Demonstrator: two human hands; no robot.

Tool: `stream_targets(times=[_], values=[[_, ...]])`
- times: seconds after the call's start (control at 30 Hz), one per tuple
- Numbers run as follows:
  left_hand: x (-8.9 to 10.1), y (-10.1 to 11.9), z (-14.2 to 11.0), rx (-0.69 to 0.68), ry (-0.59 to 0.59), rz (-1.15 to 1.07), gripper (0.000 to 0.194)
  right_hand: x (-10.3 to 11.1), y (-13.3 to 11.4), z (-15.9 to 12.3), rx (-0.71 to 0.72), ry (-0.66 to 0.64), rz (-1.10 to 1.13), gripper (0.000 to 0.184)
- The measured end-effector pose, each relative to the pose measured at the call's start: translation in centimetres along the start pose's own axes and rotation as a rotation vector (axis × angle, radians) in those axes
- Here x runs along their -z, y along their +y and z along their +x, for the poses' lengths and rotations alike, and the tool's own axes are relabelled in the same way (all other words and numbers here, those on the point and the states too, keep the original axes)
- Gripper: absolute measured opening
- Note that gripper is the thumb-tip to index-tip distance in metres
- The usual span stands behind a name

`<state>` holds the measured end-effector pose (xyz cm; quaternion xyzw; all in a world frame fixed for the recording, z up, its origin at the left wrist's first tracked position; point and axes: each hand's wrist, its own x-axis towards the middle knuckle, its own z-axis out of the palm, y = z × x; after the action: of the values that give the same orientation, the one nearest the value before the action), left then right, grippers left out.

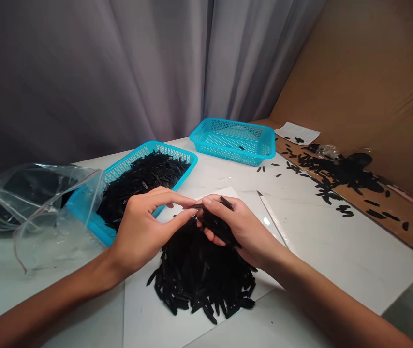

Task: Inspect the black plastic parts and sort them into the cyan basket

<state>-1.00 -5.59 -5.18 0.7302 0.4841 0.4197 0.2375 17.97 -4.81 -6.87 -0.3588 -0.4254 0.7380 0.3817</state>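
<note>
A heap of thin black strips (201, 275), possibly plastic, lies on a white sheet (144, 309) in front of me. My right hand (235, 227) is curled over the heap and holds a small bunch of these strips. My left hand (144, 232) reaches across with its thumb and forefinger nearly meeting. They pinch a single black strip (196, 206) at the edge of the right hand's bunch. The strips under my right palm are hidden.
A turquoise basket (170, 151) full of black strips sits beside a clear zip bag (43, 212). Behind stands a second turquoise basket (231, 140). Scattered black strips (340, 171) lie on a wooden board (373, 205) at right, near a long pointed white tool (273, 217).
</note>
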Motion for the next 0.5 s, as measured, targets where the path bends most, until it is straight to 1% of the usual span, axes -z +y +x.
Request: stream_targets(times=[0.2,0.3,0.37,0.5], values=[[0.23,-0.10,0.03,-0.008,0.001,-0.001,0.008,0.28,-0.03,-0.09,0.033,0.023,-0.082,0.028],[0.34,-0.17,0.13,-0.035,-0.007,0.007,0.008,0.36,0.03,-0.12,0.027,0.036,-0.099,0.026],[0.42,-0.27,0.25,-0.082,0.004,0.038,0.008,0.40,0.04,-0.13,0.022,0.044,-0.098,0.025],[0.53,-0.46,0.46,-0.230,0.013,0.099,0.006,0.43,-0.06,-0.12,0.037,0.056,-0.089,0.023]])
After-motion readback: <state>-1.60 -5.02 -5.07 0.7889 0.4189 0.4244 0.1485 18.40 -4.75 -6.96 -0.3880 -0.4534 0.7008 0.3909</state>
